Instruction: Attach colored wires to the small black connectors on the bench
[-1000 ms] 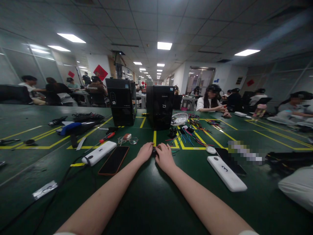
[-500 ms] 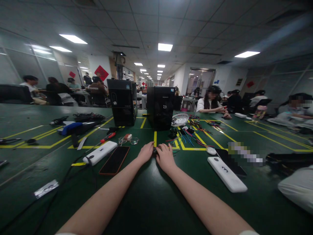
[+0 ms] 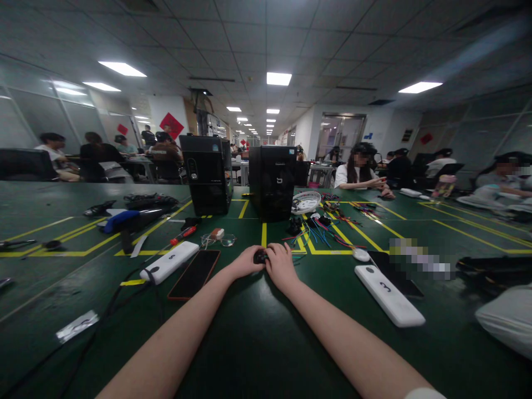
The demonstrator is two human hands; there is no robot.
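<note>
Between my two hands, low over the green table (image 3: 266, 332), is a small black object (image 3: 260, 256) whose kind I cannot make out. My left hand (image 3: 246, 261) grips it from the left, thumb and fingers closed about its side. From the right, my right hand (image 3: 281, 266) has its fingers bent against the same object, hiding part of it. Just behind my right hand lies a bundle of coloured wires (image 3: 318, 231) with black ends. Two black computer towers (image 3: 206, 177) stand upright farther back, the right tower (image 3: 272, 185) nearer the middle.
On the left are a phone (image 3: 194, 274), a white power bank (image 3: 170, 261), glasses (image 3: 228, 240) and a red-handled screwdriver (image 3: 183, 235). A second power bank (image 3: 388, 295) and a dark phone (image 3: 397, 274) lie right. A white basket (image 3: 306, 202) sits behind the wires. People sit around.
My left hand has shifted slightly left and its grip has opened round the black object, which now shows more. My right hand has barely moved.
</note>
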